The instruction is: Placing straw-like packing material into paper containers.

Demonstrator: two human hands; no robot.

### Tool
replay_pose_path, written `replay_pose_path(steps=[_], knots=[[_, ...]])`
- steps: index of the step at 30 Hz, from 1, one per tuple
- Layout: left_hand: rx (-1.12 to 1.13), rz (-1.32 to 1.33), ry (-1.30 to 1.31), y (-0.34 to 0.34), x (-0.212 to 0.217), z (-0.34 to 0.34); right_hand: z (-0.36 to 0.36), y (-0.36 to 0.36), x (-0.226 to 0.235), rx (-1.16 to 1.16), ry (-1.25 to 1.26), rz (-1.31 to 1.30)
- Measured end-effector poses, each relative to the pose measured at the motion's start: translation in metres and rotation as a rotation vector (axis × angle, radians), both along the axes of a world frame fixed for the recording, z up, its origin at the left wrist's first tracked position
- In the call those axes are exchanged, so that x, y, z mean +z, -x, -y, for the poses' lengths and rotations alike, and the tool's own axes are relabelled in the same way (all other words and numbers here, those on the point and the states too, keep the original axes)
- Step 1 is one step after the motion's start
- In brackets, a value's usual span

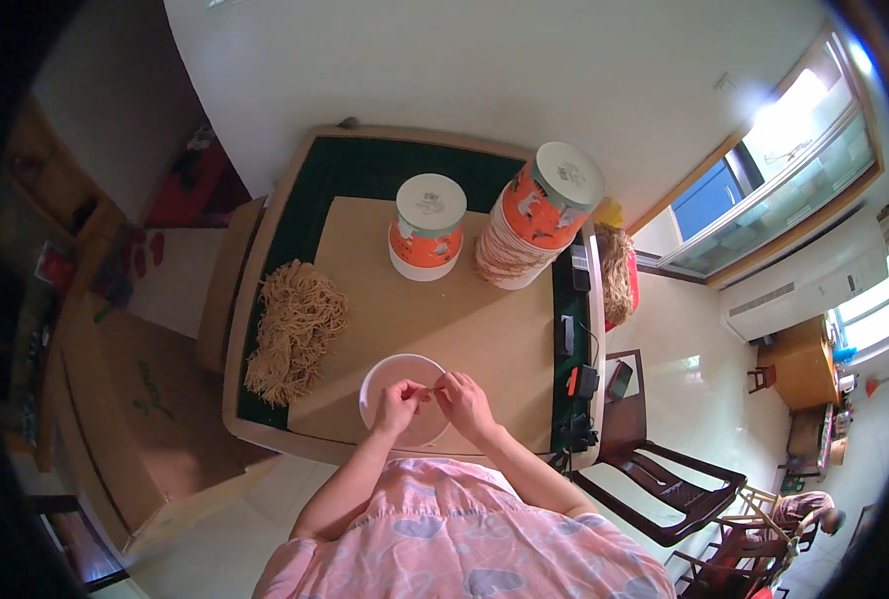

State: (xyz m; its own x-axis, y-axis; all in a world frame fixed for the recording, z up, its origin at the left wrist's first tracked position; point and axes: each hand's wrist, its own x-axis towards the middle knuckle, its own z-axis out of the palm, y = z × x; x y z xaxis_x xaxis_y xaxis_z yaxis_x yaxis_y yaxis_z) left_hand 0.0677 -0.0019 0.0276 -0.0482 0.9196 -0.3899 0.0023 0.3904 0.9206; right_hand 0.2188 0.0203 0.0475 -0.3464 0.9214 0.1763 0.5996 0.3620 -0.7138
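Right over the near edge of the tan, paper-covered tabletop [444, 319], at about six o'clock on it, the person's two hands meet above a shallow white round bowl [379, 384]. The left hand [399, 407] is curled, its fingertips pinched together; the right hand [464, 402] reaches in from the four o'clock side, thumb and forefinger likewise pinched. Between the two sets of fingertips runs a thin pale strand [431, 388], too small to tell what it is made of, and both hands appear to be nipping it, one at each end. The strand hangs just above the middle of the bowl, and the hands cover the bowl's near rim.

At nine o'clock from the bowl, well apart from it, lies a long heap of tan, tangled fibre bundles [293, 329], stretched along the left edge of the paper and partly onto the dark green surface [364, 165] beneath. At twelve o'clock, toward the far side of the table, stands a short stack of orange-and-white printed paper tubs [427, 228]. Just beside it at about one o'clock leans a taller, tilted stack of the same tubs [549, 205], with tan discs fanned beneath it. Along the table's right edge, around three o'clock, sit a few small dark gadgets with a cord [576, 374]. A dark wooden chair [664, 484] stands on the pale floor at four o'clock.
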Motion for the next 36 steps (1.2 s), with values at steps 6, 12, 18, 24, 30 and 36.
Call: replay_pose_path(steps=[6, 12, 18, 24, 30, 36], knots=[[-0.008, -0.001, 0.001, -0.001, -0.002, 0.0, 0.0, 0.0, 0.003, 0.033, 0.0, 0.037], [0.019, 0.019, 0.007, -0.001, -0.006, 0.0, 0.001, 0.0, 0.002, 0.052, -0.023, -0.025], [0.011, 0.001, 0.015, -0.001, 0.0, -0.002, 0.0, -0.001, -0.005, 0.002, 0.024, -0.016], [0.016, 0.006, 0.013, 0.0, -0.002, -0.001, 0.0, -0.002, 0.005, 0.067, -0.04, 0.011], [-0.01, 0.002, 0.051, -0.001, 0.0, -0.002, 0.001, -0.002, 0.001, -0.004, 0.005, -0.074], [-0.078, 0.058, -0.035, -0.007, -0.006, -0.002, 0.001, -0.004, -0.004, 0.046, 0.011, -0.094]])
